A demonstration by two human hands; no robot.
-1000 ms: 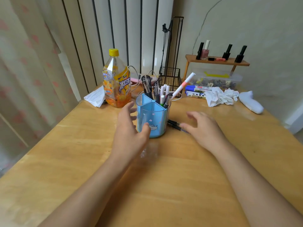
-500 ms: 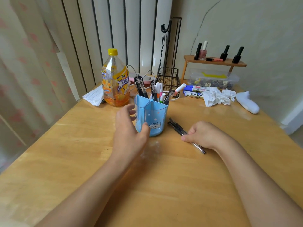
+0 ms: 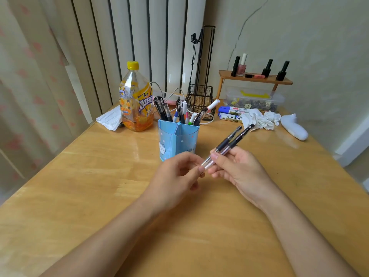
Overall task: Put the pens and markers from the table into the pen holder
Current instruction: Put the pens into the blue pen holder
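Both hands meet above the middle of the wooden counter (image 3: 83, 196), just in front of the blue pen holder (image 3: 178, 139). The right hand (image 3: 239, 168) is closed around two black pens (image 3: 229, 143), thumb pressed on their clear barrels, with the capped ends slanting up and to the right. The left hand (image 3: 175, 176) pinches the lower ends of the same pens between thumb and fingertips, the other fingers curled under. Both forearms reach in from the bottom edge. The pen holder stands upright on the counter, its rear compartments already filled with pens and markers. Behind it stand an orange drink bottle (image 3: 136, 98) and a wire basket (image 3: 200, 101). More markers (image 3: 232, 111) lie at the far right beside crumpled tissue (image 3: 258, 119), below a small wooden shelf (image 3: 255, 78). A curtain (image 3: 30, 76) hangs at left.
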